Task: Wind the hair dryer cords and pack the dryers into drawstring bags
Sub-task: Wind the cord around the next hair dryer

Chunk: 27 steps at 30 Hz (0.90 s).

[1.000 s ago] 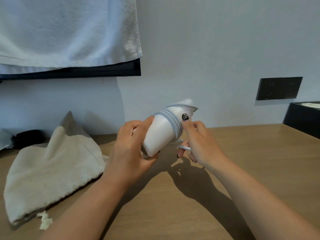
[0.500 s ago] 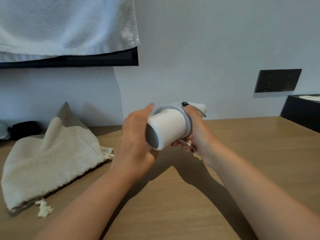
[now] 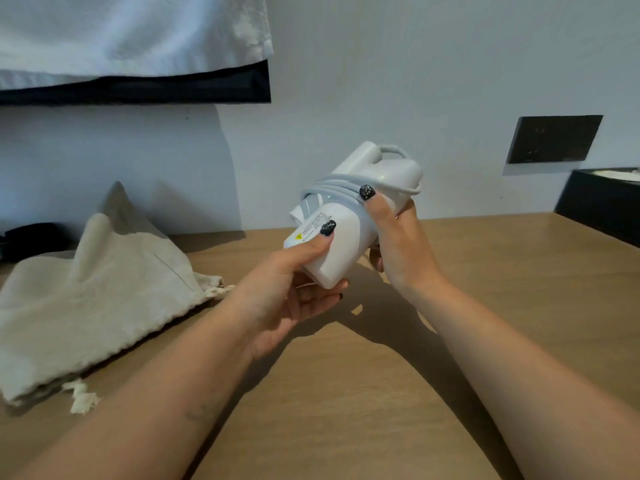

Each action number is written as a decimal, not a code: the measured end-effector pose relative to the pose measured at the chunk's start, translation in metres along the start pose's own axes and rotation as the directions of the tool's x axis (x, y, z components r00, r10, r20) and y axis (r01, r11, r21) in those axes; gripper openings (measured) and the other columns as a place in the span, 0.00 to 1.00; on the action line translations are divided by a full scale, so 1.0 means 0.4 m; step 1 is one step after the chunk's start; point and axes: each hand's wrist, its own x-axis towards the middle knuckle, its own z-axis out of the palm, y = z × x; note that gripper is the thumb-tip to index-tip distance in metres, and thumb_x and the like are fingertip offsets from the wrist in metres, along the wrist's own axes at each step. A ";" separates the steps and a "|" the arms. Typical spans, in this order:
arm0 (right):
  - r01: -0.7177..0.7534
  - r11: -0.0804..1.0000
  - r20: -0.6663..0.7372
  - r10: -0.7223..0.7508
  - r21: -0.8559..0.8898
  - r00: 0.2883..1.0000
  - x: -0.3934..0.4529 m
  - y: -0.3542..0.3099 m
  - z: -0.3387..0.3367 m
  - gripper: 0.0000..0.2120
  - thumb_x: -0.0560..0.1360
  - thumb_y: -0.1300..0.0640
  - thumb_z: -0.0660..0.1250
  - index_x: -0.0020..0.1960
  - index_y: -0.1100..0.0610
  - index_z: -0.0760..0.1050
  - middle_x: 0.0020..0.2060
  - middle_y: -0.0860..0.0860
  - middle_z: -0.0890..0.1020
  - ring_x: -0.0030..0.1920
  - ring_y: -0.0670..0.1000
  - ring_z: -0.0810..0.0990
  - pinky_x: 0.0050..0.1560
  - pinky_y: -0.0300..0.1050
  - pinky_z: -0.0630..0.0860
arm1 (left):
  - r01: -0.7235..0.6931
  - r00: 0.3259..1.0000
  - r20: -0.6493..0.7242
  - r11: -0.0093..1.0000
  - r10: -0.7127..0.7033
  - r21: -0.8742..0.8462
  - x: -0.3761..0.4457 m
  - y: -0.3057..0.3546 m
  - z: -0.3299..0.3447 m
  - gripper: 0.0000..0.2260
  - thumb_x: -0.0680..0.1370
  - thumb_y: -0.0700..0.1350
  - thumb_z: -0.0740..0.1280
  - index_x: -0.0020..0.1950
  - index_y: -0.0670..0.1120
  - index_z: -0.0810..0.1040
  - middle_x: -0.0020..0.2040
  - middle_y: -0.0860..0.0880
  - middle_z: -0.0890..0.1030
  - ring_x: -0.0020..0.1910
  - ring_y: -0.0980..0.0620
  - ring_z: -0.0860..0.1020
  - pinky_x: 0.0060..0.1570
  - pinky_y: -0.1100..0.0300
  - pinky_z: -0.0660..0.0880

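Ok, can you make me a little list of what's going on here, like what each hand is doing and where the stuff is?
holding: white hair dryer, lifted above the wooden table
cord: grey cord looped around the dryer's body
left hand: left hand grips the dryer's near end, thumb on the label
right hand: right hand grips the far part, thumb pressing on the cord loops
bag: cloth bag lies on the table to the left, apart from the hands
on the wall: dark socket plate, right side
up top: white towel hanging

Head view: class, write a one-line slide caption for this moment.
Both hands, left and right, hold a white hair dryer, cord wound round it, above the table beside a cloth drawstring bag.
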 end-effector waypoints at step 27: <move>-0.111 0.892 0.098 0.170 -0.437 0.981 -0.014 -0.010 -0.004 0.42 0.77 0.32 0.43 0.41 0.66 0.80 0.29 0.56 0.83 0.28 0.51 0.75 0.41 0.51 0.76 | -0.352 0.707 -0.057 0.421 0.704 0.836 0.049 -0.019 -0.073 0.31 0.66 0.50 0.79 0.64 0.55 0.67 0.55 0.57 0.72 0.51 0.58 0.74 0.43 0.70 0.74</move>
